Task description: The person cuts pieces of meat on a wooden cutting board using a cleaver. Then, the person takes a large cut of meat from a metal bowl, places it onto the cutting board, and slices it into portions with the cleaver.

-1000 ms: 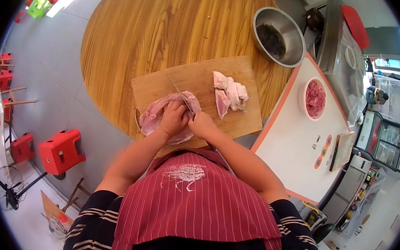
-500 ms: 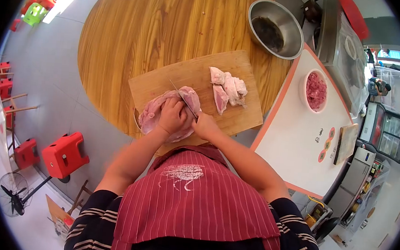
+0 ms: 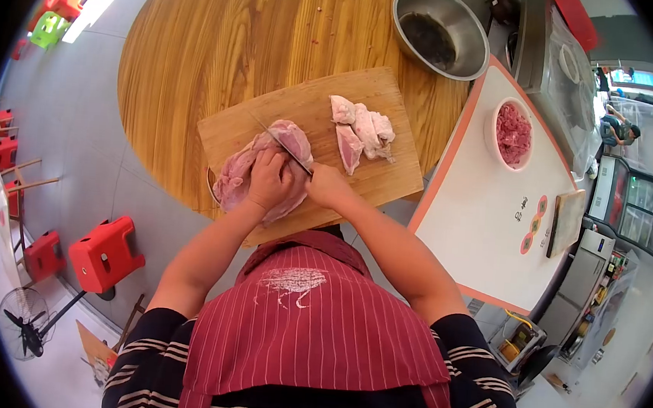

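Observation:
A large piece of raw pink meat (image 3: 228, 181) lies on the left half of a wooden cutting board (image 3: 312, 99). My left hand (image 3: 269, 180) presses down on it with fingers bent, holding it against the board. In my right hand (image 3: 329, 185) is a knife (image 3: 291, 151), gripped by its handle. Its blade slants across the meat, just beyond my left fingers, at a rounded end portion (image 3: 292, 136); how deep the edge sits is hidden. Several cut pieces of pale, fatty meat (image 3: 363, 130) are grouped on the board's right side.
The board rests on a round wooden table (image 3: 200, 56). A metal bowl (image 3: 469, 46) with dark contents stands at the upper right. On the adjoining white table (image 3: 478, 231) sit a bowl of cut red meat (image 3: 514, 134) and a small board (image 3: 566, 223). A person (image 3: 616, 127) is far right.
The view has shifted a little, so table and board appear higher and further left. The knife has slid slightly forward and left across the meat. My left hand stays on the meat.

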`<action>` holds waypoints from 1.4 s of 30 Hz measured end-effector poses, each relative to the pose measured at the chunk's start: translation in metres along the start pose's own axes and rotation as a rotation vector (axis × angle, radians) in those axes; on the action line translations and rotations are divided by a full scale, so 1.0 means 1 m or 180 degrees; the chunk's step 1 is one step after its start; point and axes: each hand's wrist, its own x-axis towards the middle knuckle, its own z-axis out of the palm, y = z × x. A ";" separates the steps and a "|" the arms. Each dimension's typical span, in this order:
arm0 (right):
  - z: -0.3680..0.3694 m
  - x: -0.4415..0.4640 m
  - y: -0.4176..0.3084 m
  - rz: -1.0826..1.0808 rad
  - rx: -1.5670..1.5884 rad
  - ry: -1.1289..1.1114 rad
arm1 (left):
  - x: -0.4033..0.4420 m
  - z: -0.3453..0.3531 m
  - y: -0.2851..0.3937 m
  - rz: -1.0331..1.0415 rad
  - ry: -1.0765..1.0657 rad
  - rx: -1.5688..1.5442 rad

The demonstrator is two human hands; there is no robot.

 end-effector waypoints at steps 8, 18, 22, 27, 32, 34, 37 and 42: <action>0.009 -0.030 0.012 0.0021 -0.0069 0.0027 | -0.006 0.002 0.006 -0.0077 0.0177 0.0408; 0.002 0.032 -0.027 -0.0028 -0.0044 -0.0126 | -0.008 0.004 0.003 -0.0166 0.0081 0.0043; -0.025 0.051 -0.051 0.0183 -0.0293 -0.0751 | -0.008 0.001 0.002 -0.0338 0.0215 0.0148; -0.042 0.000 0.035 -0.0164 -0.0564 -0.0031 | -0.014 -0.027 0.007 0.0178 0.0453 0.0233; -0.058 -0.041 0.046 0.0572 0.0434 0.0202 | -0.011 -0.059 -0.032 -0.1242 0.0407 0.0751; -0.061 -0.050 0.040 0.0749 0.0374 0.0139 | 0.001 -0.065 -0.044 -0.1825 -0.0826 0.0228; -0.056 -0.066 0.030 0.0486 0.0209 0.0238 | 0.027 -0.069 -0.048 -0.2269 -0.2230 -0.0126; -0.048 -0.086 0.034 0.0606 0.0628 0.0179 | 0.029 -0.079 -0.029 -0.1871 -0.2413 -0.0477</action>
